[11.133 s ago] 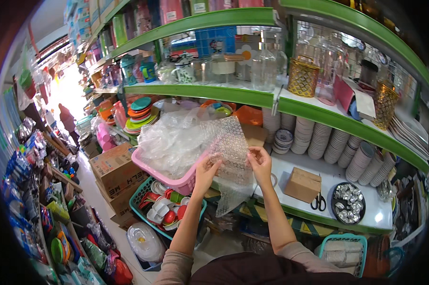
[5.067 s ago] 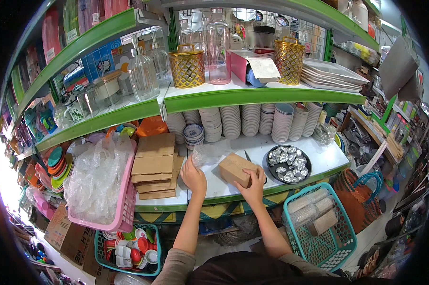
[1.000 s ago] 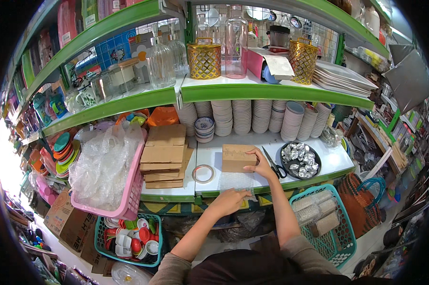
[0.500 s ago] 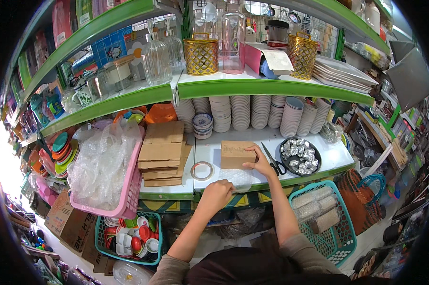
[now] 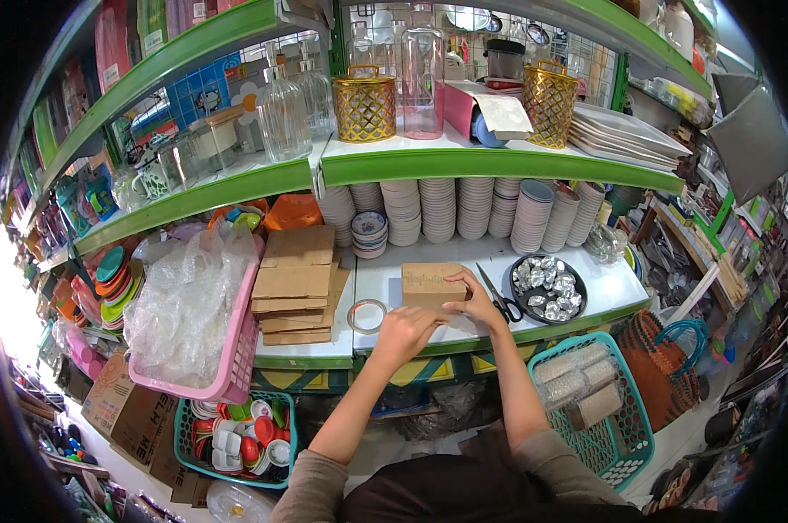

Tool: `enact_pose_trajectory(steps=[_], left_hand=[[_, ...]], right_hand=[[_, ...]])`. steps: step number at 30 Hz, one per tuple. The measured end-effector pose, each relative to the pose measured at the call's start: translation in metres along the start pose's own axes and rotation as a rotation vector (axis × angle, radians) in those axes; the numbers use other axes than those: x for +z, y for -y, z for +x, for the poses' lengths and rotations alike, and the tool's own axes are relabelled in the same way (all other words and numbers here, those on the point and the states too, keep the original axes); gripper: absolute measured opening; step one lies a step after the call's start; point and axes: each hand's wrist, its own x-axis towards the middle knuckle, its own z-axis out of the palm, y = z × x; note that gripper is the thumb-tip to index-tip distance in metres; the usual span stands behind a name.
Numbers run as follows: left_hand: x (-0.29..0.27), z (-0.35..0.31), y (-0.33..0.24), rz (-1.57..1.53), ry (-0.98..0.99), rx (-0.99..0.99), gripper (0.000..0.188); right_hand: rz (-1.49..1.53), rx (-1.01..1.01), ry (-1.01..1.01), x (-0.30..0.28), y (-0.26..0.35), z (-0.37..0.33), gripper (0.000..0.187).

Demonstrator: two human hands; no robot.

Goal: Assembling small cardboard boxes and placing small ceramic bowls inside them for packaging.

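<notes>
A small brown cardboard box (image 5: 431, 281) rests on the white shelf in front of me. My right hand (image 5: 478, 303) is closed around its right end, fingers over the far top edge and thumb on the near face. At the box's near lower edge is my left hand (image 5: 407, 334), its fingers pinched together. The clear bubble wrap it grips is now almost wholly hidden by the hand and the box. Black-handled scissors (image 5: 502, 298) lie just right of my right hand. A roll of clear tape (image 5: 367, 316) lies flat to the left of the box.
Flattened cardboard pieces (image 5: 295, 281) are stacked at the left, beside a pink basket (image 5: 236, 359) heaped with bubble wrap. A black dish (image 5: 577, 302) of foil-wrapped pieces stands at the right. Stacked bowls (image 5: 438, 212) line the back. A teal basket (image 5: 642, 436) holds wrapped packages below.
My left hand has moved up toward the box with the bubble wrap, and the sheet that showed in front of the box is now out of sight. My right hand still holds the box.
</notes>
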Motion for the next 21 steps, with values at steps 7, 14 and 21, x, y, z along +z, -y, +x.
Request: enact_pose_trajectory(steps=[7,14,21], left_hand=[[0.006,0.018,0.022,0.003,-0.09,0.059,0.013],[0.007,0.042,0.031,0.013,-0.063,0.069,0.017],[0.017,0.048,0.042,-0.076,-0.119,-0.001,0.014]], right_hand=[[-0.068,-0.007,0.03,-0.002,0.008,-0.007,0.06],[-0.047,-0.067,0.067,0.001,0.002,-0.025,0.055],[0.239,0.166,-0.119,0.001,-0.035,-0.036,0.068]])
